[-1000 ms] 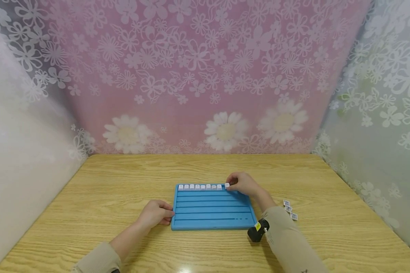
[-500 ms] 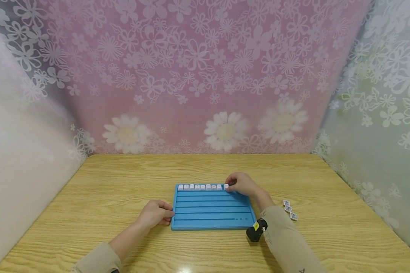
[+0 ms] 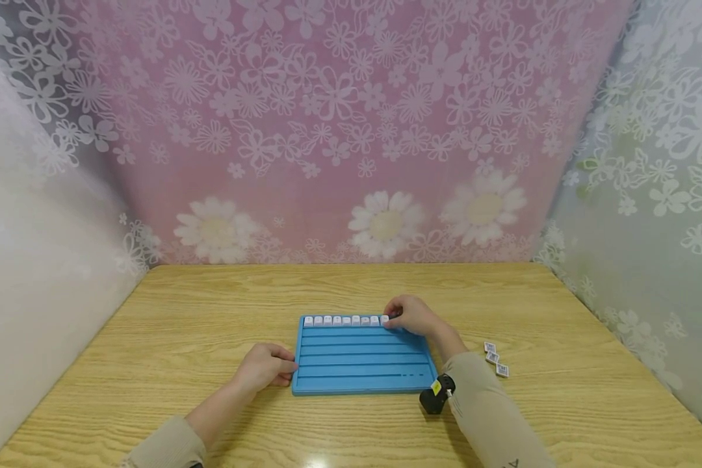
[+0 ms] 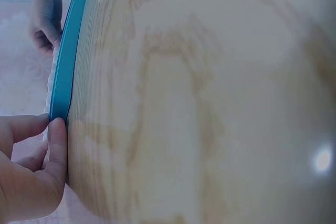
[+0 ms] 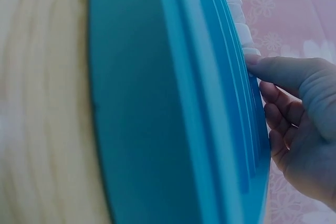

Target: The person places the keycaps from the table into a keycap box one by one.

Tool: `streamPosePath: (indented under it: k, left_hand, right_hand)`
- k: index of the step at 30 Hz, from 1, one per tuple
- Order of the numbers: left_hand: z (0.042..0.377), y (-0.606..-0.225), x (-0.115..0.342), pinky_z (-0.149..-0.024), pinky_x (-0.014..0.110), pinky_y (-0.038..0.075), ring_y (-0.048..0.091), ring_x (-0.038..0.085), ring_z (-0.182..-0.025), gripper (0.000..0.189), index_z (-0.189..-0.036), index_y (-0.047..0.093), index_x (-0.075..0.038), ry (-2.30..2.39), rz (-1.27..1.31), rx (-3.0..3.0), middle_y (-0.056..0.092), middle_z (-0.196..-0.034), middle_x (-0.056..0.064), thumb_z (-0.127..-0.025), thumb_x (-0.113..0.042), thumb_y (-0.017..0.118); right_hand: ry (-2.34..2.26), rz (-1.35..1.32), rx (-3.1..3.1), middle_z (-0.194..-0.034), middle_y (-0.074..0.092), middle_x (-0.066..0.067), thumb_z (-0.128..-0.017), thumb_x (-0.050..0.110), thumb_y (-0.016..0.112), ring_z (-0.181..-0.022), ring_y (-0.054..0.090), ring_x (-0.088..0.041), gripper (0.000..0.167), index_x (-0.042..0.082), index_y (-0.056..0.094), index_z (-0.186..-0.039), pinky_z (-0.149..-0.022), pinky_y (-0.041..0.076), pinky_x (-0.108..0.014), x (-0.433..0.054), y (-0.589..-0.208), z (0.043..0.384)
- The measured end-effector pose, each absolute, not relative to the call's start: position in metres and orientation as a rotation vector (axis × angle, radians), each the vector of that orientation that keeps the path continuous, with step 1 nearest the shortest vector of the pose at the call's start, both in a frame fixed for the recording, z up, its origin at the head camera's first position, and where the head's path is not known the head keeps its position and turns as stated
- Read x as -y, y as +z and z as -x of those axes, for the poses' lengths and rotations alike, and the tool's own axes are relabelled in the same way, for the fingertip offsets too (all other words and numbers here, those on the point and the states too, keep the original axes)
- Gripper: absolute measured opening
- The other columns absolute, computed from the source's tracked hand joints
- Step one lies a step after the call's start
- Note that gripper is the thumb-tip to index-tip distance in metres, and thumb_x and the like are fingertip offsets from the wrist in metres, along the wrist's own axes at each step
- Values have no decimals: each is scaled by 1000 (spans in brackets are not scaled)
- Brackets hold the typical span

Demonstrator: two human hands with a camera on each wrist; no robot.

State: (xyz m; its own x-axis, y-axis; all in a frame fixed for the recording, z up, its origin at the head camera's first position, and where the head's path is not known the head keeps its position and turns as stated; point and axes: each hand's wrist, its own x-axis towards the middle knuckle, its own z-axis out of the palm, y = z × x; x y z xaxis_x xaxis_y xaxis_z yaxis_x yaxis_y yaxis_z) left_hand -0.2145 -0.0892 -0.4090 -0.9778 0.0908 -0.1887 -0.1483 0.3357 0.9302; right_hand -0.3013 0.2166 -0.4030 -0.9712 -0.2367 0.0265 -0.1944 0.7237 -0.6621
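Observation:
A blue ridged tray (image 3: 357, 361) lies on the table, a row of white keycaps (image 3: 346, 321) standing along its far groove. At the right end of that row, my right hand (image 3: 415, 315) pinches a white keycap (image 3: 385, 320) beside the last one. The right wrist view shows the thumb (image 5: 257, 61) on this keycap, the other fingers curled behind the tray's far edge. My left hand (image 3: 261, 366) grips the tray's left side; in the left wrist view thumb and index finger meet at its corner (image 4: 60, 106).
Three loose keycaps (image 3: 492, 357) with printed undersides or faces lie on the wooden table (image 3: 210, 299) right of the tray. A black wrist camera (image 3: 434, 398) sits over the tray's near right corner. Flowered curtains (image 3: 327, 130) hang behind and at the sides.
My right hand has slid the pinched keycap a little left, closing the gap to the row. The left hand has stayed on the tray's edge.

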Motion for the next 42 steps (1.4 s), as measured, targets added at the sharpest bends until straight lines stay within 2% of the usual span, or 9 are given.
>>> streamPosePath:
  k: [14,21,32,42]
  left_hand:
    - [214,-409,89,-56,29,55,56,16,-60,13,-91,62,10,1686,53,-2405,58,-72,11,-80,4,65]
    - [215,-410,89,-56,29,55,56,16,-60,13,-91,63,10,1685,62,-2403,58,-72,11,-80,3,66]
    - [215,-409,89,-57,29,55,56,17,-60,14,-91,63,10,1669,58,-2411,58,-72,11,-80,3,65]
    - [215,-409,89,-56,29,55,56,16,-60,12,-90,63,10,1663,53,-2413,58,-71,11,-80,3,65]
  right_hand:
    - [-1105,349,-2846,-79,54,-2,-79,8,73,-74,47,-17,12,7,64,-87,-65,42,-29,-215,-406,303]
    - [-1166,394,-2822,-82,55,-2,-77,9,74,-76,48,-18,19,5,64,-93,-65,43,-29,-220,-403,301]
    - [-1198,512,-2800,-85,58,-3,-82,11,70,-79,51,-18,20,2,63,-98,-70,46,-31,-250,-395,292]
    - [-1182,556,-2818,-86,58,-5,-85,12,67,-77,52,-19,23,-2,61,-101,-67,46,-33,-287,-382,275]
